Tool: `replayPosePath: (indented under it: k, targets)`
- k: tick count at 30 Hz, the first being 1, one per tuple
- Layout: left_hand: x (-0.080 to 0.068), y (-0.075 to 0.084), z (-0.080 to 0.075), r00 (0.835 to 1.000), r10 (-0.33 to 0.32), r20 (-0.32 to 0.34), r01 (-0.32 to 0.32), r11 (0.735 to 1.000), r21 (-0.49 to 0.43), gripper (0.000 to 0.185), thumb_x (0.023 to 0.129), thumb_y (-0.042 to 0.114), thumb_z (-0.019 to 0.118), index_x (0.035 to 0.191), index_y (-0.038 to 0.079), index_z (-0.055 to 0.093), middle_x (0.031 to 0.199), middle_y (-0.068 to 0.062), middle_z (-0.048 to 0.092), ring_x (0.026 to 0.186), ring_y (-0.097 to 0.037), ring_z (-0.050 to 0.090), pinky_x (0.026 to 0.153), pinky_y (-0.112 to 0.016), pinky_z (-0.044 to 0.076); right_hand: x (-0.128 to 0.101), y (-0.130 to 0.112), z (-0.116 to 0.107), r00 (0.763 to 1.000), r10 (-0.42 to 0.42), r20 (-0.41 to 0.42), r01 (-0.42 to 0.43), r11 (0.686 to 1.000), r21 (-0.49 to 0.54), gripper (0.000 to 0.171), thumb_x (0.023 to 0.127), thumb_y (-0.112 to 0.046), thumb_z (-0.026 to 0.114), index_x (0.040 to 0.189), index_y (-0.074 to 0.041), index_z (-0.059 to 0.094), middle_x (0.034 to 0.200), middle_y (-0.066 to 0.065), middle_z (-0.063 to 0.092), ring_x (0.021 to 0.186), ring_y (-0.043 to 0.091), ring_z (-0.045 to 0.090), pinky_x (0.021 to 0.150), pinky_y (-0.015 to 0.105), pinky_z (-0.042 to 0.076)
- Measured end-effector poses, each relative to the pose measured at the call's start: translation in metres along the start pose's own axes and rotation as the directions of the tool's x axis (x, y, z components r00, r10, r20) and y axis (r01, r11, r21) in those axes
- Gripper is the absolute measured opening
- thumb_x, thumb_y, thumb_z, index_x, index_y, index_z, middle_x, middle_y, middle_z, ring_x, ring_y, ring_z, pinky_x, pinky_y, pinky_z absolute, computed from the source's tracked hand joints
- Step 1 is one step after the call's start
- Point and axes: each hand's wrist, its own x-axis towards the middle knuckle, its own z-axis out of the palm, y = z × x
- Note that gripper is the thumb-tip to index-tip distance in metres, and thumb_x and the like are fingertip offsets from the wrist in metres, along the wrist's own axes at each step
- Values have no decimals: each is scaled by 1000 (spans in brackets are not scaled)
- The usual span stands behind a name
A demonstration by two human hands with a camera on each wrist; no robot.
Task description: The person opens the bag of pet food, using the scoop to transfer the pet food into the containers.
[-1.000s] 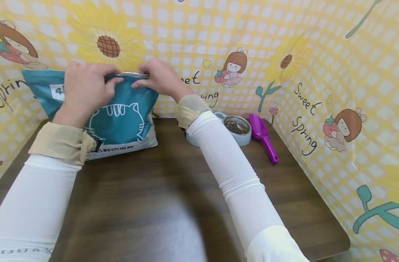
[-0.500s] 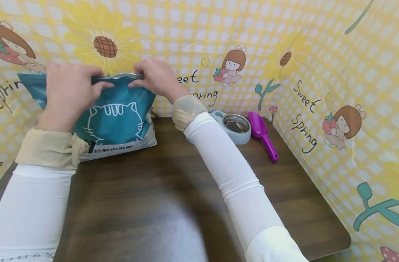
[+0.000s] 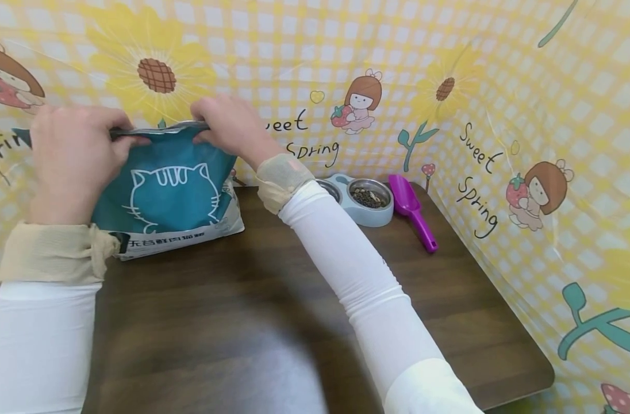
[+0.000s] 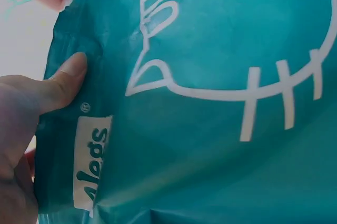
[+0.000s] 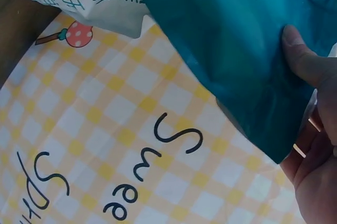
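Both arms in long white sleeves (image 3: 356,276), each ending in a bunched beige mesh cuff (image 3: 281,178) at the wrist; hands (image 3: 72,155) bare, no rings or watch.

"Sweet Spring" on the backdrop (image 3: 480,167); Chinese characters on the bag (image 3: 170,190).

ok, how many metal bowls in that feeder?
2. Both sit in the pale blue double feeder at the table's far edge: the right bowl holds kibble, beside the purple scoop; the left bowl is mostly hidden behind the right sleeve, contents unseen.
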Motion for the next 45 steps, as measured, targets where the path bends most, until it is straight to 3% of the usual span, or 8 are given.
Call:
replayPosePath:
  k: [3, 8, 16, 21, 30, 34, 37, 45]
  targets:
    - [0, 0, 0, 1000, -1, -29, 2, 1000, 27, 29, 94, 26, 86, 109, 1, 82, 90, -35, 74, 77, -57, 57, 78, -67, 42, 2, 1, 0, 1000, -7, -3, 7, 1000, 5, 41, 99, -49, 77, 81, -27, 47, 80, -12, 44, 88, 8, 50, 76, 22, 40]
    - [4, -8, -13, 997, -59, 41, 57, 997, 55, 40, 93, 28, 87, 117, -3, 79, 91, -37, 73, 71, -53, 54, 53, -56, 36, 4, 2, 0, 1000, -11, -5, 11, 1000, 0, 41, 98, -48, 78, 80, -26, 49, 78, -12, 45, 89, 8, 50, 77, 22, 40]
    - [2, -14, -15, 998, -56, 41, 54, 997, 54, 36, 97, 24, 83, 116, -5, 78, 96, -39, 72, 75, -57, 54, 48, -54, 34, 5, 2, 0, 1000, -14, 5, 14, 999, 30, 45, 97, -48, 79, 78, -25, 46, 76, -10, 41, 84, 8, 49, 75, 22, 40]
    - [2, -25, -24, 991, -86, 105, 81, 996, 49, 36, 98, 19, 82, 118, -10, 74, 103, -42, 70, 87, -62, 55, 77, -68, 45, 4, 4, 1, 999, -36, 0, 36, 999, 41, 48, 96, -47, 80, 75, -23, 45, 75, -8, 38, 84, 9, 47, 74, 22, 39]
    - [5, -33, -23, 990, -103, 95, 99, 994, 43, 36, 103, 17, 76, 123, -12, 71, 112, -46, 66, 103, -67, 53, 102, -79, 37, 3, 8, 3, 999, -13, -40, 15, 999, 39, 49, 96, -50, 79, 74, -23, 44, 74, -9, 38, 79, 8, 46, 71, 22, 39]
    - [7, -38, -28, 986, -111, 124, 110, 994, 20, 33, 101, 9, 76, 121, -16, 70, 103, -48, 66, 81, -58, 53, 82, -60, 43, 3, 8, 2, 999, -10, -51, 11, 1000, 18, 48, 96, -52, 78, 74, -25, 45, 76, -10, 43, 82, 7, 48, 71, 23, 40]
    - [10, -40, -26, 995, -77, 62, 76, 997, 9, 28, 100, 9, 77, 113, -15, 73, 96, -45, 69, 73, -53, 56, 64, -41, 32, 4, 10, 3, 997, 12, -81, -13, 1000, -7, 46, 97, -53, 77, 75, -26, 47, 81, -12, 51, 86, 6, 52, 74, 24, 43]
    - [21, -51, -9, 993, -116, 3, 116, 993, 12, 34, 106, 20, 72, 125, -7, 75, 108, -43, 70, 96, -61, 59, 60, -51, 34, 6, 2, -1, 985, 123, -123, -128, 991, -38, 28, 98, -51, 77, 89, -26, 68, 99, -11, 70, 86, 7, 55, 75, 24, 46]
